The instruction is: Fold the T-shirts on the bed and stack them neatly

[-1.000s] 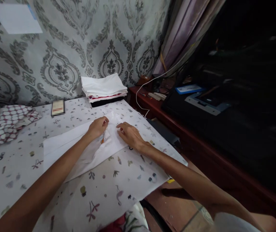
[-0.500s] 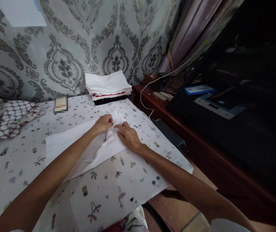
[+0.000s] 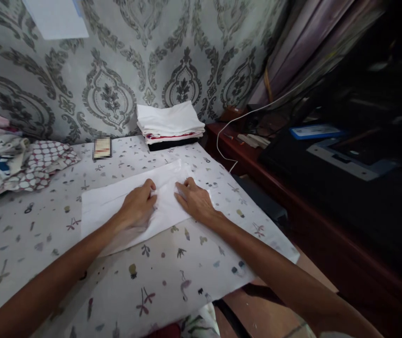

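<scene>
A folded white garment (image 3: 111,202) lies lengthwise on the patterned tablecloth, wrinkled where my hands meet it. My left hand (image 3: 138,203) is curled on its middle, with thumb and forefinger closed around a bit of the white fabric. Some of its lower fingers are blurred. Across a short gap, my right hand (image 3: 196,199) rests on the right part of the garment, fingers apart and pressing lightly down. Beyond the hands, the garment's far right corner looks thin and shiny.
Folded clothes (image 3: 169,123) are stacked by the wall. A small pixelated box (image 3: 102,148) stands to their left. Crumpled clothes (image 3: 42,164) lie at the far left. Right of the table (image 3: 183,291) are a dark red cabinet (image 3: 250,159) and a white cable (image 3: 218,141).
My left hand has moved left and nearer, away from the right one. The raised fold with an orange mark now lies flat or is covered. The view has shifted slightly left.
</scene>
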Demonstrator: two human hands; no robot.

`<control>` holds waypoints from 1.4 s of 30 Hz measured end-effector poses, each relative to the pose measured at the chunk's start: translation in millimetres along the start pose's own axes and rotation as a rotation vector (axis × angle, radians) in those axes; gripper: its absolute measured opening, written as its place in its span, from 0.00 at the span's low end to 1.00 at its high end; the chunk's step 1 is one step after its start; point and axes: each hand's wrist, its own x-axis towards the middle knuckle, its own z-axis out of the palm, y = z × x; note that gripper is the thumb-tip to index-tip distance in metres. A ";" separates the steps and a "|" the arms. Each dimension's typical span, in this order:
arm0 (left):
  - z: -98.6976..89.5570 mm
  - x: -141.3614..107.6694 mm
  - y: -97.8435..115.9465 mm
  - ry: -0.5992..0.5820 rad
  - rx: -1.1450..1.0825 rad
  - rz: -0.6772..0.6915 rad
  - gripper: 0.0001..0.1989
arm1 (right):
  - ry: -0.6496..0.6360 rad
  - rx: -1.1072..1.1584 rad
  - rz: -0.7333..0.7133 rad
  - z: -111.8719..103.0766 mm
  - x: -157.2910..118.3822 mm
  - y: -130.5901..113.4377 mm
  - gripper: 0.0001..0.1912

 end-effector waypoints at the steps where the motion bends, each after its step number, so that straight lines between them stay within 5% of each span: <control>1: -1.7 1.6 -6.5 -0.001 -0.029 -0.001 0.08 | -0.012 -0.007 0.004 -1.1 -0.1 -0.8 0.17; 5: -18.9 -1.2 -32.9 -0.101 -0.157 0.014 0.11 | -0.045 -0.010 0.008 -5.8 -2.5 -1.3 0.16; 10: -53.0 -33.5 -65.7 -0.279 -0.092 -0.001 0.13 | 0.022 0.053 -0.077 -7.9 -3.4 -3.0 0.15; 17: -64.8 -77.4 -76.1 -0.333 0.015 -0.015 0.12 | -0.080 0.194 -0.261 -3.2 22.7 -23.6 0.21; 22: -67.4 -86.8 -83.5 -0.289 -0.057 -0.012 0.16 | -0.131 0.210 -0.325 2.9 34.6 -29.7 0.12; 28: -70.0 -94.3 -97.0 -0.244 -0.020 -0.078 0.20 | 0.094 0.416 -0.201 16.2 32.0 -27.9 0.05; 37: -64.9 -100.0 -98.1 -0.187 0.054 -0.192 0.13 | 0.068 0.366 -0.170 23.7 30.8 -31.5 0.06; 42: -63.0 -110.7 -104.5 -0.054 0.137 -0.172 0.13 | 0.092 0.489 -0.199 11.6 30.1 -22.9 0.13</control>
